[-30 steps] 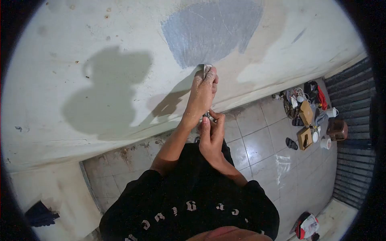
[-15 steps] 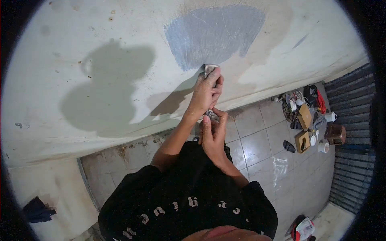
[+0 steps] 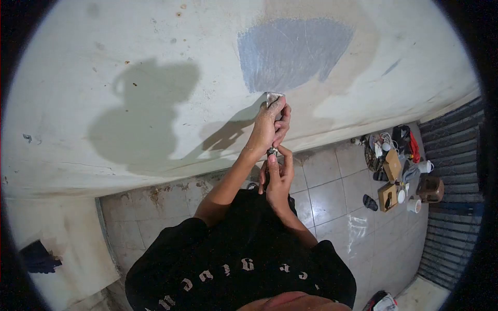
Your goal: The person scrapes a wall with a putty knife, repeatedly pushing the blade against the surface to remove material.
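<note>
My left hand (image 3: 268, 127) is closed around a pale metal scraper blade (image 3: 274, 97), which lies against the wall (image 3: 218, 98) just under a grey-blue patch (image 3: 293, 52). The thumb presses on the blade. Right below it, my right hand (image 3: 278, 181) has its fingers closed on a small dark and whitish piece (image 3: 272, 151). Whether this piece is joined to the scraper is hidden by the left hand. Whitish dust covers the left fingers.
Tiled floor (image 3: 327, 186) runs along the wall. At the right are an open cardboard box (image 3: 386, 197), a dark sandal (image 3: 370, 202), white containers (image 3: 414, 206), a brown stool (image 3: 430, 189) and a metal shutter (image 3: 454, 228). Dark cloth (image 3: 39, 257) lies at the left.
The view has shifted, so the wall patch sits lower and further right. Both hands appear slightly lower, still closed, with the blade still beneath the patch.
</note>
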### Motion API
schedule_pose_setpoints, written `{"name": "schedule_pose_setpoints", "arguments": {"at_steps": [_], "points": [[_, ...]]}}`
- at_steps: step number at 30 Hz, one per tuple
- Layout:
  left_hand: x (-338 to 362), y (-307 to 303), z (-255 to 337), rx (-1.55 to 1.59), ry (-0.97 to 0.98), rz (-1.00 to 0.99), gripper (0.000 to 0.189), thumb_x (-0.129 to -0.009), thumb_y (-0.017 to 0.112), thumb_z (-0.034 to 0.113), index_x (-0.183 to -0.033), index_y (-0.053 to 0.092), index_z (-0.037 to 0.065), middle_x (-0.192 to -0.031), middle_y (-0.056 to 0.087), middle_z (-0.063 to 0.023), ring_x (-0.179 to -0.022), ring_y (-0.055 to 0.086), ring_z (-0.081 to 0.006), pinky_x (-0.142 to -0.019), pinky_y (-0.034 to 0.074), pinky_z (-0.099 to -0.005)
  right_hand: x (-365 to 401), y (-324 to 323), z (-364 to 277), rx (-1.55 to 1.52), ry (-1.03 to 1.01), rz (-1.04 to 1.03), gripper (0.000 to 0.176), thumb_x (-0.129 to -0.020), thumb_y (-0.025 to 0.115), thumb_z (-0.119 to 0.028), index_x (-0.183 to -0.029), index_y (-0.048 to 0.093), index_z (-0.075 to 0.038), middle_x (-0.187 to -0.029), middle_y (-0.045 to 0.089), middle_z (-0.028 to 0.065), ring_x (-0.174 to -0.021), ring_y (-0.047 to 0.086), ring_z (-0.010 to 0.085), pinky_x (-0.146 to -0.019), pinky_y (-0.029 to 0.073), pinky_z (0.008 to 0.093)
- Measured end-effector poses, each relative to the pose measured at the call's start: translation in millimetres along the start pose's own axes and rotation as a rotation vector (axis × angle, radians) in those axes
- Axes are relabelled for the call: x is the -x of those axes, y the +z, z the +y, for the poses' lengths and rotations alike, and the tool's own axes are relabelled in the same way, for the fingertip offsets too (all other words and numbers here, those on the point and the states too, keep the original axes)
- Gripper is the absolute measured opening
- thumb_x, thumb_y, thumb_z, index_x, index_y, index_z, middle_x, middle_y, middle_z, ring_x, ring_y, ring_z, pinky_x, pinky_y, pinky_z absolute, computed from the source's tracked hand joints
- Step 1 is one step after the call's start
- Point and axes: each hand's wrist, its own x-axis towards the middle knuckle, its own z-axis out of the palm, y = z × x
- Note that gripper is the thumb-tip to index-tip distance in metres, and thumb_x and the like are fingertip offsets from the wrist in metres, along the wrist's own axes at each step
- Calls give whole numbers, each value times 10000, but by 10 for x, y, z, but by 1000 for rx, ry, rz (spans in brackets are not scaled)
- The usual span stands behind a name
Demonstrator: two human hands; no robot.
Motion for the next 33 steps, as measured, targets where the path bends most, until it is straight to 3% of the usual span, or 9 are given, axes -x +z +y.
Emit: {"name": "schedule_pose_setpoints", "arguments": {"at_steps": [7, 14, 23, 29, 33], "points": [[31, 73, 48, -82, 41, 89, 409, -980, 462, 450, -807, 473, 79, -507, 306, 59, -308, 239, -55, -273, 202, -223, 4, -35, -67, 43, 17, -39, 302, -1017, 464, -235, -1245, 413, -44, -499, 452, 14, -348, 393, 85, -315, 301, 227], [57, 130, 105, -243, 34, 180, 392, -985, 452, 428, -800, 469, 83, -513, 307, 54, -331, 242, -55, -289, 202, -223, 15, 30, -79, -125, 59, -67, 307, -1026, 437, -258, -1237, 408, -37, -510, 434, 23, -359, 360, 87, -312, 307, 229], [-47, 270, 197, -319, 42, 184, 367, -988, 448, 384, -773, 470, 88, -511, 321, 53, -342, 254, -54, -294, 210, -226, -68, 49, -183, -87, 64, -27, 314, -1025, 426, -282, -1222, 401, -39, -507, 398, 25, -355, 334, 94, -300, 285, 226], [-144, 260, 117, -226, 30, 81, 376, -986, 450, 397, -773, 469, 88, -496, 301, 55, -325, 244, -56, -289, 204, -225, -126, -41, -164, -57, 8, -16, 295, -1026, 435, -246, -1225, 395, -33, -515, 425, 10, -361, 372, 85, -302, 309, 231], [-31, 179, 65, -214, 12, 188, 385, -987, 446, 413, -787, 469, 85, -505, 301, 56, -327, 245, -55, -289, 206, -224, -56, -37, -95, -33, 36, -54, 286, -1025, 440, -253, -1226, 405, -52, -516, 424, 8, -362, 370, 84, -302, 308, 233]]}}
